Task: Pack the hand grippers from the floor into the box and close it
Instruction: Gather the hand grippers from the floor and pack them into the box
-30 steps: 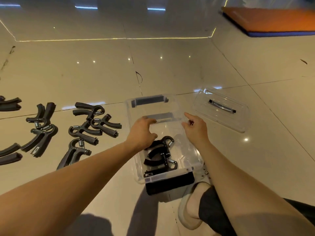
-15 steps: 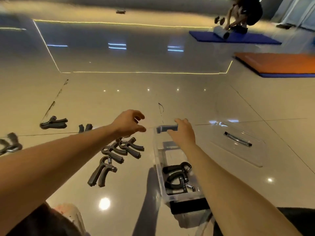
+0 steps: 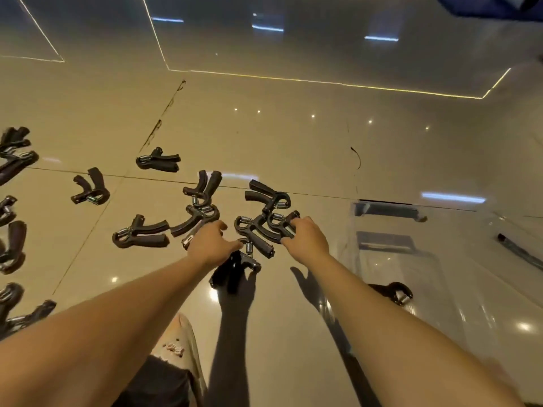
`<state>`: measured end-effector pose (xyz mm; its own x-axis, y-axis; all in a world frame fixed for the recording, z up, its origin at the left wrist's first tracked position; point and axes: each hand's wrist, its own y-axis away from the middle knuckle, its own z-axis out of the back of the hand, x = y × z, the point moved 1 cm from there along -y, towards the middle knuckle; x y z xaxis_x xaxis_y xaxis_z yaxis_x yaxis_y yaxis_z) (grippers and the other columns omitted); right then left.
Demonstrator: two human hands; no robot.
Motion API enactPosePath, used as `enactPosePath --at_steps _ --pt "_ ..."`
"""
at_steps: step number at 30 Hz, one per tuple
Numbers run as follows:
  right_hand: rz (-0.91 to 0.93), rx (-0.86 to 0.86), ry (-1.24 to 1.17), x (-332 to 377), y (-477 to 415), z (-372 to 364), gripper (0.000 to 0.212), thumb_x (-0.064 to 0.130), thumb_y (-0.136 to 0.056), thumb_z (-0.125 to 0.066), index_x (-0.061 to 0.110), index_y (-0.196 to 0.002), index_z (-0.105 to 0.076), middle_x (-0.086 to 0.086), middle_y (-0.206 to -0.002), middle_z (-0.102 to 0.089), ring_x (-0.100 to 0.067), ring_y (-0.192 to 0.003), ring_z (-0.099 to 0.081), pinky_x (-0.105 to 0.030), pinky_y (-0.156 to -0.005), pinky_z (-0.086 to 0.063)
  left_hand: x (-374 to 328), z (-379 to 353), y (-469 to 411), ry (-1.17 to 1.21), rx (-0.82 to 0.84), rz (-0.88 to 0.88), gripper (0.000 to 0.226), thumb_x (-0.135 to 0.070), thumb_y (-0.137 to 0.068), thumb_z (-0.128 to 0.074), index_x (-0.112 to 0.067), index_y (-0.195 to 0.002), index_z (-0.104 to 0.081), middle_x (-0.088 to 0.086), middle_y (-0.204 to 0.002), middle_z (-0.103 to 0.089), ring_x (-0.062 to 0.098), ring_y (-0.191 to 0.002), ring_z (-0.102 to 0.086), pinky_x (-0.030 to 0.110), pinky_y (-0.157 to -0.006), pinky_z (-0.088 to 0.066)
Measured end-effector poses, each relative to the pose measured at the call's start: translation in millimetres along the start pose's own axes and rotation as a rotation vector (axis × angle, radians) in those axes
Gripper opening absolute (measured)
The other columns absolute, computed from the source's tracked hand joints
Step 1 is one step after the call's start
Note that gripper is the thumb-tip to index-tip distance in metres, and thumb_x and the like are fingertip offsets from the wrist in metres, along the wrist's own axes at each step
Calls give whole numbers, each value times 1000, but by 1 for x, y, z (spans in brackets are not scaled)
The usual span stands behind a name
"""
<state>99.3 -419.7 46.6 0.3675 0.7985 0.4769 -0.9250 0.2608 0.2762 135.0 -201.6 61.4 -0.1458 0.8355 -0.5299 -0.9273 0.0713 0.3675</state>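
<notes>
Several black hand grippers lie scattered on the glossy tiled floor, among them one at the far left (image 3: 91,190) and one further back (image 3: 157,161). My left hand (image 3: 210,243) curls over the handles of a hand gripper (image 3: 202,214) in the middle cluster. My right hand (image 3: 305,240) grips the handle of another hand gripper (image 3: 279,224) in a pile just to the right. One more gripper (image 3: 235,270) lies below my left thumb. The clear plastic box (image 3: 388,211) stands open at the right, with a gripper (image 3: 395,292) inside it.
The box's clear lid with its dark handle (image 3: 517,252) lies on the floor at the far right edge. More grippers (image 3: 13,248) line the left edge. My knee and shoe (image 3: 176,348) are below, between my arms. A blue mat corner (image 3: 484,5) shows top right.
Both hands have left the box and swung left to the grippers on the floor. The view turned left, so the box now sits at the right. Each hand has closed on a gripper.
</notes>
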Motion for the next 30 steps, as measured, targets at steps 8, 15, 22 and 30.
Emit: enactPosePath --at_steps 8,15,22,30 --pt "-61 14 233 -39 -33 -52 57 30 -92 -68 15 -143 -47 -6 -138 -50 -28 -126 -47 -41 -103 -42 53 -83 -10 -69 -12 84 68 -64 -64 -81 -26 -117 -64 -1 -106 -60 21 -94 -56 42 -82 -54" --pt "-51 -65 349 -47 -54 -75 57 38 -88 -72 13 -136 -52 -8 -132 -55 -29 -123 -49 -43 -101 -40 61 -96 -15 -52 -103 66 51 -42 -77 -79 -29 -123 -63 -3 -101 -49 23 -99 -49 43 -86 -48" --pt "-154 -15 137 -42 -50 -62 46 35 -84 -77 9 -117 -59 -8 -120 -48 -27 -104 -56 -36 -76 -49 51 -78 -7 170 -134 84 58 -27 -82 -80 -20 -136 -59 -1 -106 -45 18 -96 -51 28 -88 -44" --pt "15 -149 29 -6 -38 30 45 40 -83 -76 11 -113 -59 -4 -115 -45 -26 -91 -58 -34 -71 -48 -3 -29 18 309 -272 -29 70 -24 -81 -83 -17 -144 -53 -5 -116 -45 10 -105 -50 30 -104 -45"
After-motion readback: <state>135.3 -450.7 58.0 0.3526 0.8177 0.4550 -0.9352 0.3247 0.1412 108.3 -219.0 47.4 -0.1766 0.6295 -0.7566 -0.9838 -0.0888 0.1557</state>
